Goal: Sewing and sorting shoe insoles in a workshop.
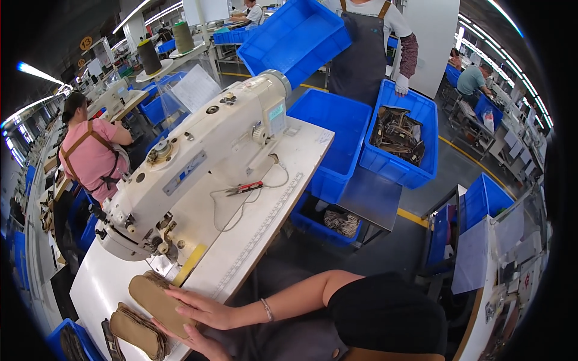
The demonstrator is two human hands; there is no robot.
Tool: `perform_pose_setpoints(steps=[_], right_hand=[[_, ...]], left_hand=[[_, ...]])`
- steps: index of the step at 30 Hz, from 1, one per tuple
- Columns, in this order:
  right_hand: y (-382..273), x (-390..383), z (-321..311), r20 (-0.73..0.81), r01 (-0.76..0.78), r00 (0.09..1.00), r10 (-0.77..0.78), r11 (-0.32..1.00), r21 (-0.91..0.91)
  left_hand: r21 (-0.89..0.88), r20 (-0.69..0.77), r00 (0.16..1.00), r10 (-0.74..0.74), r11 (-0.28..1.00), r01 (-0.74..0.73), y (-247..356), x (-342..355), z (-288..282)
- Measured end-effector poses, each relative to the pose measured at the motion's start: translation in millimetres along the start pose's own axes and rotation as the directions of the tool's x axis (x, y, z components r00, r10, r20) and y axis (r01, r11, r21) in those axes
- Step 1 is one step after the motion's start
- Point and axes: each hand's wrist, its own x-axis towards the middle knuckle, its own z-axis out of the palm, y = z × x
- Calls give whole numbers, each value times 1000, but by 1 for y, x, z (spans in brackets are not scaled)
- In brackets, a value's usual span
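A stack of long, round-ended tan pieces [155, 301] lies on the white sewing machine table, just before the machine's needle end. My right hand [208, 310] comes across from the right, a bracelet on its wrist, its fingers pressed over the stack's near edge and top. Below it, my left hand [205, 346] grips the lower end of the same stack, with part of that hand cut off by the lower edge. Another stack of similar tan pieces [135, 330] sits beside it at the left. The white sewing machine [192, 162] stands beyond my hands.
A yellow strip [189, 265] lies beside the needle area. Red-handled snips [245, 188] and a loose cord rest on the table. Blue bins [334, 141] stand at the right, one holding dark pieces [397, 135]. A person in an apron [358, 66] stands behind them, beside a tilted blue bin [295, 42].
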Motion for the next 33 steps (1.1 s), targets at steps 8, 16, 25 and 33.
perform_pose_setpoints(steps=[8,16,25,33], right_hand=[[-13,-16,-30,-7,-85,996,86,992,98],[-70,-68,-148,-743,-64,658,123,992,109],[-85,-68,-172,-602,206,696,-391,912,-354],[-54,-19,-51,-16,-371,908,419,821,434]], left_hand=[[172,-78,964,256,955,-240,3,6,-4],[121,-67,965,255,962,-246,3,8,-18],[-51,-190,976,103,992,-115,2,28,-34],[-440,-105,948,-299,869,225,-5,42,-38]])
